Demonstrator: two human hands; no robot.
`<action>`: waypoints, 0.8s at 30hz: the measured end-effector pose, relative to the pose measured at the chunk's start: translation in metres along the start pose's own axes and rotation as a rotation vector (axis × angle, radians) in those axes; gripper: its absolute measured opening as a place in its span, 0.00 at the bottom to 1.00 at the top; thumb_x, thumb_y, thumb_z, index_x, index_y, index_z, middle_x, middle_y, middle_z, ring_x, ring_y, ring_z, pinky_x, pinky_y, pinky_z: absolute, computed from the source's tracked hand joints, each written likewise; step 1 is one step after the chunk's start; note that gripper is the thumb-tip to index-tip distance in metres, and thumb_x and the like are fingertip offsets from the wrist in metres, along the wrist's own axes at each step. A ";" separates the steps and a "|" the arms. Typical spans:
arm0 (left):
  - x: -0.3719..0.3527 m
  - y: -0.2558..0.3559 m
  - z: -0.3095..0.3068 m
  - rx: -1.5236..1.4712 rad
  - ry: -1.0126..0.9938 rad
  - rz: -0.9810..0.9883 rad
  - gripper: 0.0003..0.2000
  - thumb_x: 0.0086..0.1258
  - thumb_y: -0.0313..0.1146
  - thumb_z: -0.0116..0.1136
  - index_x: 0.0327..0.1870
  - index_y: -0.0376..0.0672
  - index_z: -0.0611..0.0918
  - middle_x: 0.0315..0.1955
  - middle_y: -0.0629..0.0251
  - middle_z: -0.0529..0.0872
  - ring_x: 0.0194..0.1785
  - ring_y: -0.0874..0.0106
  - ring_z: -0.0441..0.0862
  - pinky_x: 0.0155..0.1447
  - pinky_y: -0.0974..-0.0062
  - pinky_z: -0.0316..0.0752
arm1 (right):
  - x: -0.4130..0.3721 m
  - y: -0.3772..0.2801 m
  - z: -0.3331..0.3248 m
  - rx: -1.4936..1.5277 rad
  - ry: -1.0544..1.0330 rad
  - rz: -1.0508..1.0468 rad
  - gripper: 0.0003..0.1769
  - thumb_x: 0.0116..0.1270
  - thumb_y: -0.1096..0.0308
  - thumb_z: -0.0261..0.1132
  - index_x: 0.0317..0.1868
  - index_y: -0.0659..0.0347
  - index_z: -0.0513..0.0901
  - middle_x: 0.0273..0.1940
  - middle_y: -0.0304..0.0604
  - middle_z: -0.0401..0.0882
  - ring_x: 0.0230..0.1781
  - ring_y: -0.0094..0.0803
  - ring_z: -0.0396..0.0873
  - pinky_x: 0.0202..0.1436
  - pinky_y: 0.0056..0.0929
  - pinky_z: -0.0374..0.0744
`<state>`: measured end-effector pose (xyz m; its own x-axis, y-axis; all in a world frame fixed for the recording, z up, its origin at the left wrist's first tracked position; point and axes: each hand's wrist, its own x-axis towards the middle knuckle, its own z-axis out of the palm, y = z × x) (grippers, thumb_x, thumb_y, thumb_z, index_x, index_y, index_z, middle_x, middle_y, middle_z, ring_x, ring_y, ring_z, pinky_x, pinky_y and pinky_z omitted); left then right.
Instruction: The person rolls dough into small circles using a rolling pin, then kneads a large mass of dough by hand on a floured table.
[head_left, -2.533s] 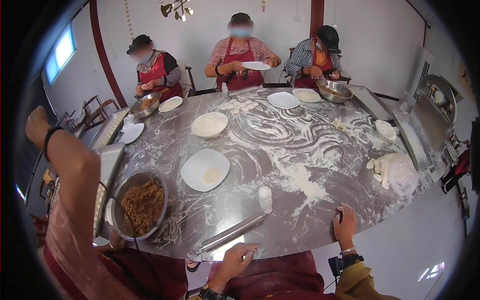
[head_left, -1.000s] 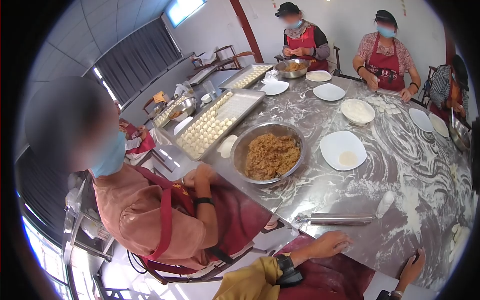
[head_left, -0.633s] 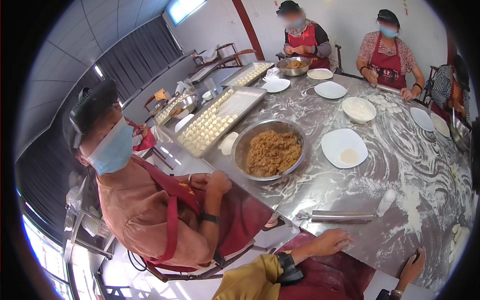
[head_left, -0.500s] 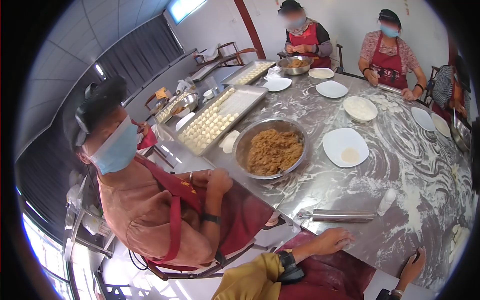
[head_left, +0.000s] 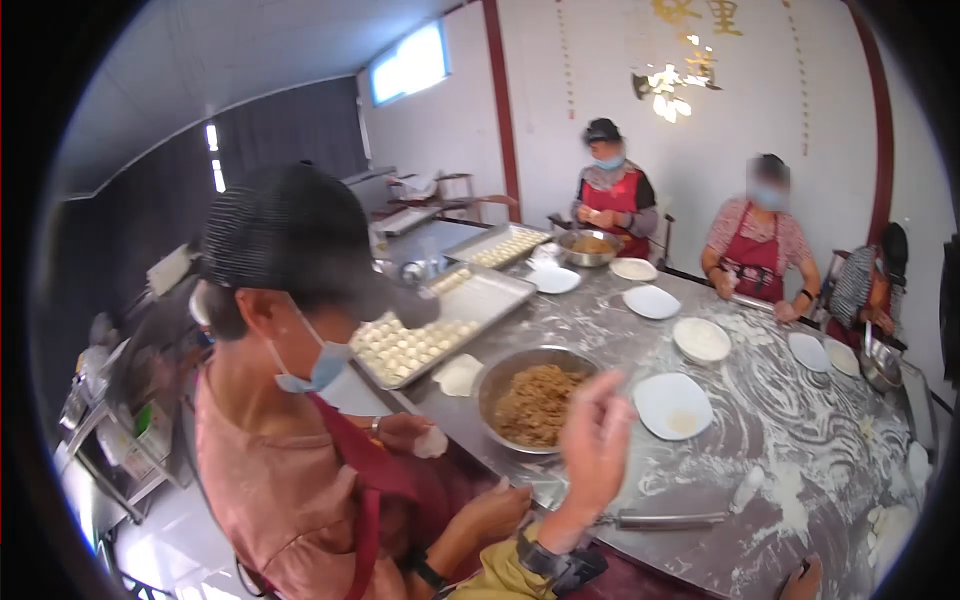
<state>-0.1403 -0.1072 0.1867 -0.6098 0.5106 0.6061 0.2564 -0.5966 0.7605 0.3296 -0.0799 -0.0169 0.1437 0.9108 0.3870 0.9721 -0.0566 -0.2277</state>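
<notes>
My left hand [head_left: 597, 445] is raised above the table edge, its fingers pointing up and stretched out, somewhat blurred, with nothing visible in it. It covers the right side of a steel bowl [head_left: 490, 412] of brown filling [head_left: 535, 402]. Only part of my right hand [head_left: 802, 580] shows at the bottom edge, by the table's near rim; its fingers are mostly cut off. Between the hands, a metal rolling pin [head_left: 670, 521] lies on the floured table [head_left: 640, 475], with a white roll-shaped piece [head_left: 746, 490] beyond it. A white square plate [head_left: 655, 398] holds a round dough wrapper [head_left: 684, 423].
At left sits a co-worker [head_left: 290, 450] with a white piece [head_left: 431, 442] in one hand. A metal tray [head_left: 495, 302] holds rows of dumplings [head_left: 415, 345]. Two people work across the table, one with a rolling pin [head_left: 752, 302]. A flour-filled dish [head_left: 702, 341] stands mid-table.
My left hand has risen from the table edge to in front of the bowl. My right hand has slipped mostly out of view. The head view has tilted up; the co-worker at left leans forward.
</notes>
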 end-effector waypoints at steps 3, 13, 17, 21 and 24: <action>-0.080 -0.074 0.023 0.103 -0.654 -0.283 0.10 0.68 0.30 0.53 0.48 0.39 0.79 0.31 0.63 0.80 0.31 0.71 0.77 0.38 0.75 0.73 | -0.001 0.040 0.046 0.166 0.044 0.133 0.17 0.57 0.77 0.56 0.49 0.66 0.75 0.55 0.54 0.73 0.58 0.49 0.70 0.63 0.41 0.66; -0.166 -0.155 0.020 0.440 -1.207 0.309 0.09 0.64 0.32 0.53 0.43 0.42 0.80 0.31 0.61 0.77 0.38 0.61 0.77 0.44 0.62 0.71 | -0.003 0.021 0.034 0.174 0.142 0.094 0.17 0.53 0.78 0.57 0.46 0.63 0.76 0.53 0.51 0.75 0.57 0.48 0.70 0.64 0.41 0.65; -0.179 -0.169 0.017 0.343 -1.181 0.250 0.09 0.63 0.31 0.53 0.42 0.42 0.79 0.29 0.62 0.76 0.37 0.62 0.76 0.42 0.63 0.71 | -0.003 0.015 0.031 0.160 0.154 0.082 0.17 0.53 0.78 0.57 0.46 0.63 0.76 0.53 0.51 0.75 0.57 0.48 0.70 0.63 0.42 0.66; -0.196 -0.186 0.017 0.412 -1.136 0.278 0.06 0.61 0.30 0.51 0.36 0.41 0.76 0.32 0.58 0.77 0.39 0.60 0.77 0.46 0.65 0.73 | -0.006 0.023 0.029 0.206 0.076 0.154 0.17 0.53 0.75 0.58 0.45 0.64 0.77 0.51 0.52 0.76 0.55 0.48 0.72 0.62 0.42 0.67; -0.188 -0.180 0.014 0.394 -1.195 0.203 0.08 0.62 0.29 0.50 0.39 0.39 0.78 0.32 0.55 0.79 0.41 0.58 0.77 0.47 0.62 0.73 | -0.002 0.079 0.084 0.291 0.201 0.094 0.17 0.54 0.73 0.58 0.45 0.64 0.77 0.49 0.55 0.76 0.54 0.49 0.72 0.62 0.43 0.67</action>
<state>-0.0613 -0.0877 -0.0612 0.4661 0.7918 0.3947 0.5949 -0.6107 0.5227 0.3905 -0.0517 -0.1110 0.2919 0.8071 0.5133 0.8634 0.0086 -0.5045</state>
